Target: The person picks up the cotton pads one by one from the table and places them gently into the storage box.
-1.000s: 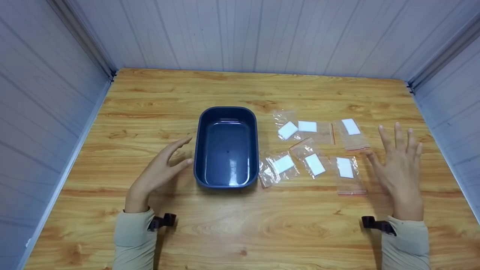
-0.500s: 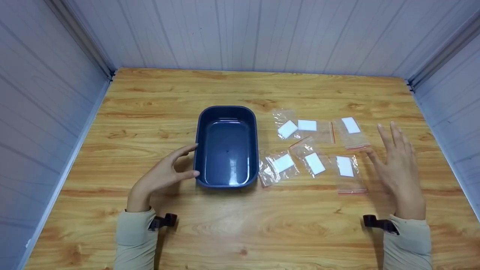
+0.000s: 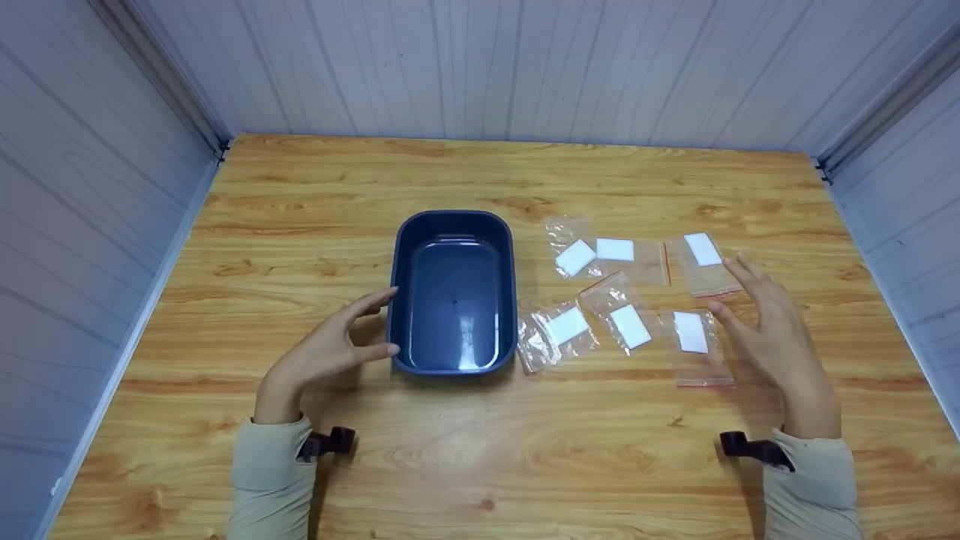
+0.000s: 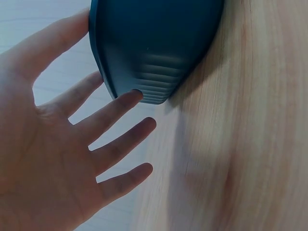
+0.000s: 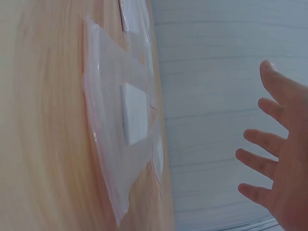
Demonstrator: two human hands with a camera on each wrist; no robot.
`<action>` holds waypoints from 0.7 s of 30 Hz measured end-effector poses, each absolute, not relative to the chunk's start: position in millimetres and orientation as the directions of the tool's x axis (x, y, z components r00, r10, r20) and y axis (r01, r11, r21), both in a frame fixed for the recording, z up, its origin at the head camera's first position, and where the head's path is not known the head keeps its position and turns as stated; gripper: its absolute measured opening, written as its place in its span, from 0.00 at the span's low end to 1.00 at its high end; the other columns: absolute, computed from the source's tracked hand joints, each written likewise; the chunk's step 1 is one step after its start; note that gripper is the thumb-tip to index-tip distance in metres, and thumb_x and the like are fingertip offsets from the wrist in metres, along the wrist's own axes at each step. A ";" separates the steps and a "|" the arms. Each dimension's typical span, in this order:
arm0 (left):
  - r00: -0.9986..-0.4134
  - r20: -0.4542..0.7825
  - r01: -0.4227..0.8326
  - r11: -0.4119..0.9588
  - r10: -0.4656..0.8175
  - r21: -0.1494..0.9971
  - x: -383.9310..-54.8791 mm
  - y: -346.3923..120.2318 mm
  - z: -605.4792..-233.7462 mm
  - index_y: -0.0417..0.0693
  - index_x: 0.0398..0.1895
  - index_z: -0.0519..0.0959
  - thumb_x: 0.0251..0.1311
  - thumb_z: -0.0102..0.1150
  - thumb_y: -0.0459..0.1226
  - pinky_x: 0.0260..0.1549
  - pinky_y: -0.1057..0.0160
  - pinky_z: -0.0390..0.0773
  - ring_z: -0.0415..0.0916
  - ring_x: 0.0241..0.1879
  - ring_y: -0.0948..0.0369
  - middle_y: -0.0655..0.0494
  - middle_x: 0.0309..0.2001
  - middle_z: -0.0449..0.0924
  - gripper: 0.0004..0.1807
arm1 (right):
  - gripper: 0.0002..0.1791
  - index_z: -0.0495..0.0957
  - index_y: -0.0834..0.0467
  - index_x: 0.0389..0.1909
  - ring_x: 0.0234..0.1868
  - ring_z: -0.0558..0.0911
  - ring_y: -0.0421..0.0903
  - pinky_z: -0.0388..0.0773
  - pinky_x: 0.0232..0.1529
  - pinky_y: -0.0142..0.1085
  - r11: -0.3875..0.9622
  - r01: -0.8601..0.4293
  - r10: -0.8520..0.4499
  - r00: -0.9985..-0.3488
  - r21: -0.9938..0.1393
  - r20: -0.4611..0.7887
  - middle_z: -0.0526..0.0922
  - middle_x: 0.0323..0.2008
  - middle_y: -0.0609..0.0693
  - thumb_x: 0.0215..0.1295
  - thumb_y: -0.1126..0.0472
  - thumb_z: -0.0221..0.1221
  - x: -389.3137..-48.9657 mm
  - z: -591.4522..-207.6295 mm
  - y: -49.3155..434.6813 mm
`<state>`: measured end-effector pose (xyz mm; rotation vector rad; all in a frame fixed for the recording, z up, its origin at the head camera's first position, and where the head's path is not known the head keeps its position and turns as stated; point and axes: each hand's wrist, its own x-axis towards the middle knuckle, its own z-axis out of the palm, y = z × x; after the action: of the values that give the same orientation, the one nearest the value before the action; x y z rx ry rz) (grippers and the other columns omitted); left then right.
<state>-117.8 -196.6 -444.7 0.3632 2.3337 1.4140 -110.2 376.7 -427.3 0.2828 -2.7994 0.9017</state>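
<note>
A dark blue plastic tub with nothing in it stands mid-table in the head view. My left hand is at its left wall, thumb and forefinger at the rim. In the left wrist view its fingers are spread and fairly straight beside the tub's ribbed end. My right hand hovers at the right of several clear zip bags with white cards inside. Nearest to it are a front bag and a back one. The right wrist view shows these fingers spread, holding nothing.
More zip bags lie between the tub and the right hand, among them one bag close by the tub's right wall and one in the middle. Pale panel walls enclose the wooden table at back and sides.
My left hand has moved right to the tub's rim and then stayed there. The right hand has shifted left toward the bags, its fingers turning inward. Tub and bags lie as before.
</note>
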 end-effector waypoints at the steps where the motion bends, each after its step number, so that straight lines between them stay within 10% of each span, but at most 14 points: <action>1: -0.892 -0.193 0.019 0.460 0.410 0.888 -117.8 -196.4 -444.1 0.60 0.77 0.58 0.59 0.70 0.48 0.68 0.33 0.47 0.52 0.73 0.46 0.52 0.76 0.56 0.44 | 0.35 0.60 0.47 0.75 0.72 0.54 0.70 0.44 0.68 0.69 0.794 -0.245 -0.130 -0.962 -0.556 0.239 0.56 0.76 0.57 0.70 0.54 0.61 -110.3 -427.9 375.5; 15: -0.892 -0.207 0.013 0.481 0.402 0.877 -118.9 -196.9 -445.6 0.61 0.77 0.58 0.59 0.69 0.49 0.68 0.33 0.50 0.55 0.72 0.46 0.52 0.75 0.58 0.45 | 0.29 0.71 0.54 0.69 0.67 0.65 0.65 0.58 0.63 0.67 0.707 -0.227 -0.169 -0.974 -0.670 0.152 0.70 0.67 0.62 0.67 0.59 0.64 -110.9 -433.4 366.0; 21: -0.890 -0.185 0.031 0.461 0.416 0.887 -118.2 -196.5 -445.8 0.58 0.77 0.58 0.59 0.69 0.47 0.68 0.35 0.50 0.56 0.72 0.45 0.50 0.74 0.59 0.44 | 0.24 0.78 0.58 0.61 0.55 0.73 0.36 0.61 0.60 0.66 0.678 -0.190 -0.190 -0.978 -0.711 0.081 0.79 0.56 0.63 0.64 0.59 0.67 -107.6 -432.3 369.9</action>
<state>-118.2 -196.5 -445.8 0.3762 2.3379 1.4088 -107.6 369.9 -432.3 0.3260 -2.8770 1.2186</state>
